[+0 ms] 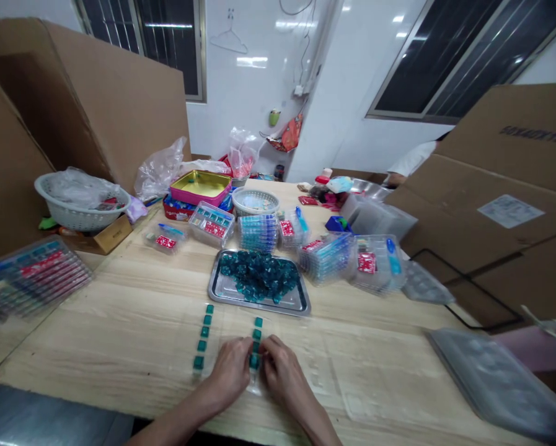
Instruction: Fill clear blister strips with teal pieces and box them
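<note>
On the wooden table, my left hand (pixel 233 365) and my right hand (pixel 281 365) meet at a short column of teal square pieces (pixel 258 334). Both hands have their fingers curled into a pinch at the column's lower squares. What lies between the fingertips is too hidden to make out. Left of my left hand runs a second column of teal squares (pixel 203 331). Clear plastic (pixel 229 319), hard to see against the wood, lies around both columns. Just beyond stands a metal tray (pixel 217 291) heaped with loose teal pieces (pixel 259 275).
Behind the tray stand several filled clear cases (pixel 258 233), a pink tin (pixel 201 188) and a white basket (pixel 255 201). More stacked cases (pixel 38 272) lie at left, clear plastic trays (pixel 496 384) at right. Cardboard (pixel 505 186) flanks the table; a person's sleeve (pixel 412 158) shows behind it.
</note>
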Demonstrator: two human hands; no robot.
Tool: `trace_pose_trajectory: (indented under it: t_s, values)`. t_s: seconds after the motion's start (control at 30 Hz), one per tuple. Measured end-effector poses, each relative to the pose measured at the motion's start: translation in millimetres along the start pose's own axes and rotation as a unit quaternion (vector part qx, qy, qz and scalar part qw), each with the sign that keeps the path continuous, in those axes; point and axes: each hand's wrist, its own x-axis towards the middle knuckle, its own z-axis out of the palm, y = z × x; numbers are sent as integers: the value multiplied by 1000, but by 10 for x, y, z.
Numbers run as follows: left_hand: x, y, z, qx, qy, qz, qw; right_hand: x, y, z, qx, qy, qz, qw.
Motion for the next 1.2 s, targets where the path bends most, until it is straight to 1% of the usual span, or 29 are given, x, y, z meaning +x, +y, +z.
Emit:
trace_pose_trajectory:
  t_s: [0.1,0.2,0.4,0.47,0.5,0.57,0.6,0.67,0.73,0.8,0.9,1.0,1.1,1.2]
  values:
    - [34,-53,5,-29,9,-43,999,-5,-21,-48,24,-21,-18,999]
    - [63,-58,-15,-57,11,-69,996,-10,-38,-5,26,-55,-43,997]
    - [36,-17,-31,-72,28,-71,994,-63,18,202,-38,-42,-98,994]
    - [14,-7,-35,-83,36,-70,993,-72,49,203,-26,-38,-101,994]
    - [2,-3,-38,-90,38,-70,993,-66,71,176,-4,-42,-96,995]
    - [-22,3,-43,-104,32,-63,992,-23,143,68,62,-46,-69,995]
    - [-32,3,-42,-108,25,-55,992,20,192,-11,90,-38,-49,994]
    - [-46,-1,-31,-108,7,-37,993,156,311,-192,101,10,-4,995]
    - [-42,-3,-8,-103,-2,-32,994,352,431,-361,48,70,35,996]
    - [-24,2,22,-98,3,-53,994,576,526,-467,-36,93,83,992]
    - [10,24,64,-91,24,-91,991,871,606,-476,-122,95,164,974]
    - [23,41,93,-89,40,-99,990,1036,642,-390,-129,104,202,965]
    - [12,43,97,-95,47,-100,989,1065,679,-353,-105,116,218,963]
    - [7,51,53,-110,70,-96,987,992,713,-397,-57,127,207,968]
